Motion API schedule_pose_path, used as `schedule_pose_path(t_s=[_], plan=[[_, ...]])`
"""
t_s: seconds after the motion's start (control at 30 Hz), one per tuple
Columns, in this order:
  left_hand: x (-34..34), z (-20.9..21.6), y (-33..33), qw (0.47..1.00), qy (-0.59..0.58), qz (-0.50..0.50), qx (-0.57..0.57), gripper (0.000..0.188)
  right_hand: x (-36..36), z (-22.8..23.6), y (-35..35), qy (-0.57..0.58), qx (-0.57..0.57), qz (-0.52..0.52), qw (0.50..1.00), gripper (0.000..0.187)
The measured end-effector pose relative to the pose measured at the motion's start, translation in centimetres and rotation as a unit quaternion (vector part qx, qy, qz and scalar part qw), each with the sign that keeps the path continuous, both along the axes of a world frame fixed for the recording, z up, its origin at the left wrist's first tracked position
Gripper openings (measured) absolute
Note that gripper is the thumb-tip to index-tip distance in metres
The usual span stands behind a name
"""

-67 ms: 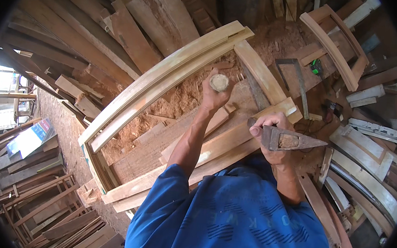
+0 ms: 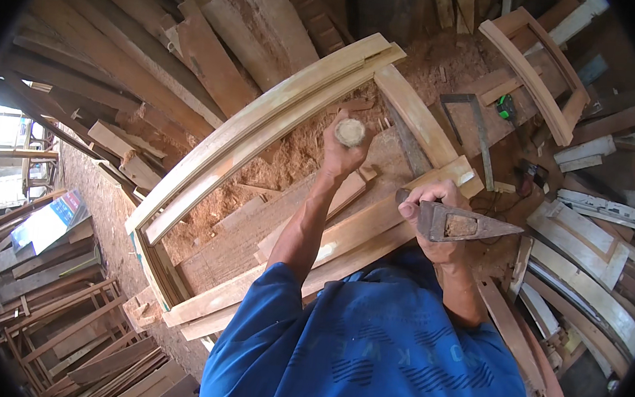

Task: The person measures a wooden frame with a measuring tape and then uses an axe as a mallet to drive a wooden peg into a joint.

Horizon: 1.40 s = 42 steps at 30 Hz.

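Observation:
My left hand (image 2: 342, 148) is wrapped round an upright handle, over the inside of a curved wooden frame (image 2: 265, 105). Only the handle's round, pale, worn butt (image 2: 350, 132) shows; the rest is hidden below my fist, so I cannot tell what tool it is. In my right hand (image 2: 438, 197) is a hammer, its dark steel head (image 2: 472, 224) turned up and tapering to a wedge at the right. The end of its wooden handle shows in the eye of the head. This hand is above the near right corner of the frame, apart from the left.
Sawdust and shavings (image 2: 282, 167) lie within the frame, with loose boards. A metal square (image 2: 484, 141) and a green-black tape measure (image 2: 504, 106) lie to the right, near a smaller curved frame (image 2: 529, 66). Planks (image 2: 120, 56) lean at the far left; offcuts crowd both sides.

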<state>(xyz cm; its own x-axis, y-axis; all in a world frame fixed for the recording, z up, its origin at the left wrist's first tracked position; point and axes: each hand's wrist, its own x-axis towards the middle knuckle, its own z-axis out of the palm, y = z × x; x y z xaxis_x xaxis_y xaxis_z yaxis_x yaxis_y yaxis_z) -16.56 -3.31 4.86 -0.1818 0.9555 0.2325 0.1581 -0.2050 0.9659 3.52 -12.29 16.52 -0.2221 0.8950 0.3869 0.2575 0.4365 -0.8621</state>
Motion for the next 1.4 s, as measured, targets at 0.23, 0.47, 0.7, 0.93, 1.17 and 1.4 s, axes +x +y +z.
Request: schedule_pose_path(t_s=[0.23, 0.47, 0.7, 0.93, 1.17, 1.4], plan=[[0.1, -1.1, 0.0, 1.0, 0.008, -0.003, -0.013, 0.017, -0.1, 0.5, 0.1, -0.022, 0.013, -0.005, 1.0, 0.035], [1.8, -1.2, -1.5, 0.994, 0.077, -0.033, 0.07, 0.024, -0.1, 0.1, 0.5, -0.016, -0.007, -0.004, 1.0, 0.036], [0.3, -0.7, 0.2, 0.998, 0.059, 0.003, 0.019, 0.022, 0.9, -3.1, 1.1, 0.016, -0.069, 0.04, 0.997, 0.026], [0.6, -1.2, -0.8, 0.997, 0.059, -0.033, 0.026, 0.022, 1.3, 2.6, 3.1, -0.057, 0.114, 0.005, 0.992, 0.02], [0.8, -1.5, -0.5, 0.997, 0.081, -0.007, 0.017, 0.02, 1.3, 8.2, 5.5, 0.131, 0.154, -0.021, 0.979, 0.022], [1.1, -1.5, -1.1, 0.996, 0.061, -0.01, 0.058, 0.019, 1.7, 10.8, 7.6, 0.093, 0.256, -0.066, 0.96, 0.009]])
